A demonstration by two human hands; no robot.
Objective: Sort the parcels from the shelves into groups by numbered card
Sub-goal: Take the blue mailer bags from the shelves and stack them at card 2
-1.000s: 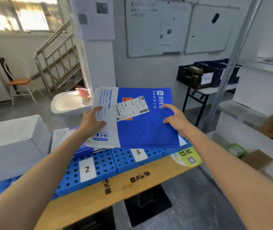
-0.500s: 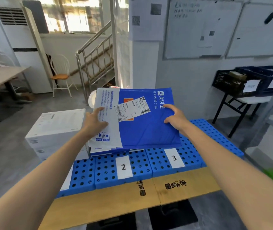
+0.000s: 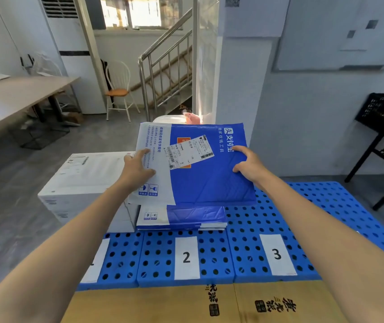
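My left hand (image 3: 137,170) and right hand (image 3: 248,165) hold a flat blue parcel (image 3: 209,183) in the air, one grasping each side edge. On the right, only my thumb lies on top; the other fingers are tucked under and hidden. On the left, two fingers press the top face and the rest are out of sight.

The parcel hangs just above a stack of parcels (image 3: 181,217) of the same kind and covers most of it. Only the stack's near edges show, so I cannot count them. The stack lies behind card 2 (image 3: 186,257). Card 3 (image 3: 277,254) sits to its right. A third card (image 3: 97,259) on the left is half hidden by my left forearm, and its number cannot be read. The shipping label (image 3: 191,151) print is too small to make out.

The parcel is a glossy plastic mailer, blue with a white strip along its left side, lightly creased. The cards are plain white rectangles with black digits. They lie on a blue plastic platform (image 3: 326,206) pierced with rows of round holes. Matte, square-edged white boxes (image 3: 86,178) stand just left of the stack. Brown cardboard (image 3: 163,306) with black printed characters is cut off at the bottom.
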